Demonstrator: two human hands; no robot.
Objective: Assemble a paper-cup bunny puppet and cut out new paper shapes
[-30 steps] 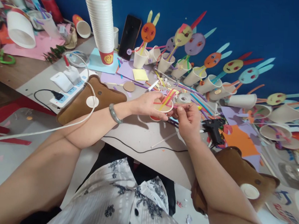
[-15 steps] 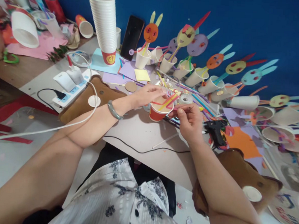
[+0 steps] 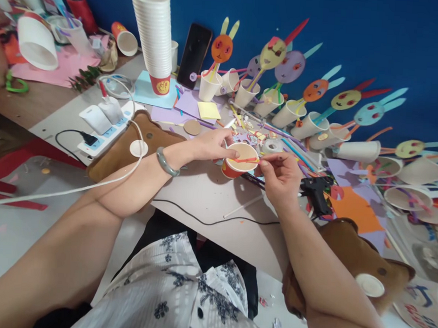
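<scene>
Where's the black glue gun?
Head view, right of centre: the black glue gun is just right of the right hand, between it and the orange sheet.

From my distant seat I watch, mid-frame, the left hand at a red paper cup, its thumb over the left rim — the other fingers are partly hidden. Just right of the cup, the right hand pinches the end of thin reddish strips that cross the cup's mouth. A black glue gun lies right of centre, near the right wrist. At upper left I see a tall stack of cups, with a dark phone leaning nearby. Rabbit-eared paper figures line the upper right — a power strip lies at left.
</scene>
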